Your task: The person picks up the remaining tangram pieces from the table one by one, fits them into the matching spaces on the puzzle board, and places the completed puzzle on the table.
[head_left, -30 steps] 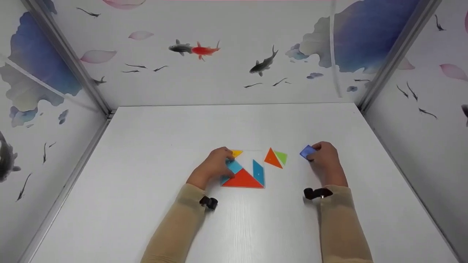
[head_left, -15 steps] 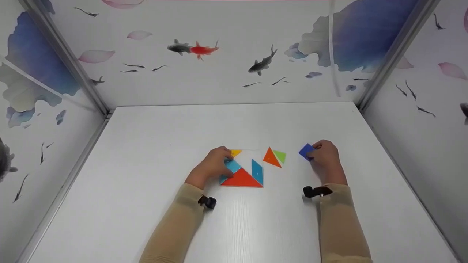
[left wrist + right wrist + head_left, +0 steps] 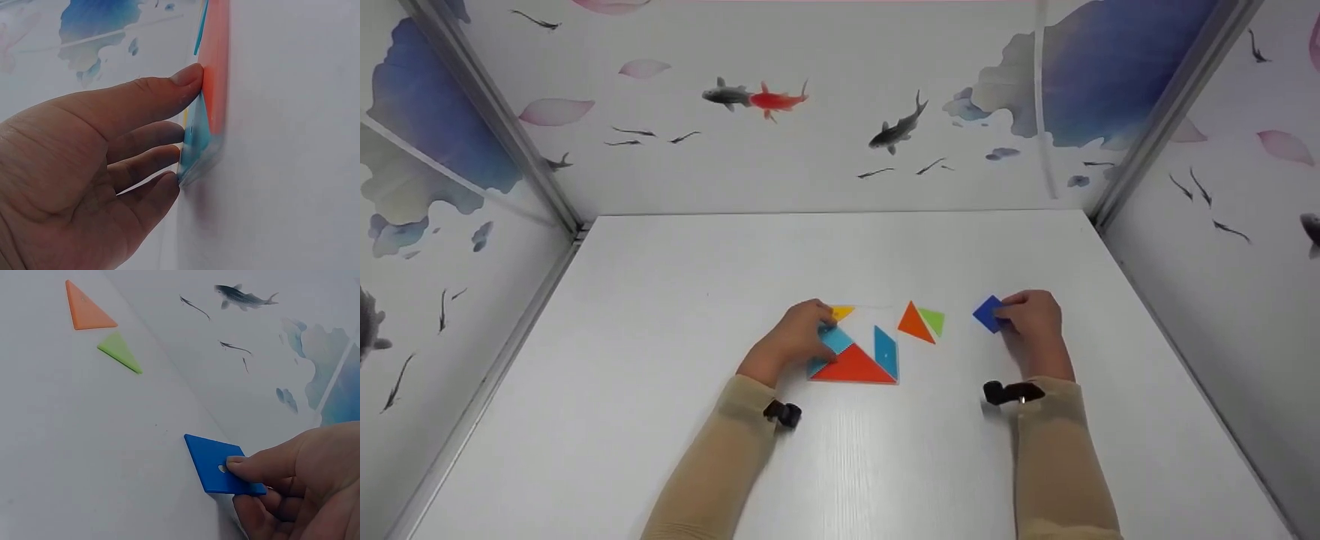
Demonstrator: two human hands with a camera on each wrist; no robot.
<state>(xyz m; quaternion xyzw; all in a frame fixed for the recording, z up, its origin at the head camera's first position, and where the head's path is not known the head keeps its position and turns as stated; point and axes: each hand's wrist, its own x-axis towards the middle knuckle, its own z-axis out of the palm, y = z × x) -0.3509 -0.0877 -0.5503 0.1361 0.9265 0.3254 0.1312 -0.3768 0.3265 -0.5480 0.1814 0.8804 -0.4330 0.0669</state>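
In the head view, my left hand (image 3: 791,341) rests over the left side of a clear tangram tray (image 3: 874,315). The thumb touches near a large red triangle (image 3: 209,104), while the other fingertips meet the tray's edge beside a light blue piece (image 3: 196,132). A blue parallelogram (image 3: 886,354) lies inside at the right, a yellow piece (image 3: 844,312) at the top left, partly under my fingers. Farther right, my right hand (image 3: 1035,322) pinches a blue square tangram piece (image 3: 211,464) with a small hole between thumb and fingers, tilted above the white table.
An orange triangle (image 3: 915,324) and a smaller green triangle (image 3: 933,321) lie side by side just right of the tray. White walls (image 3: 810,165) printed with fish and petals enclose the white table (image 3: 697,270) at the back and sides.
The blue square has turned slightly in my right hand, whose fingers have shifted toward its right corner. My left hand stays on the tray; the camera view drifts a little.
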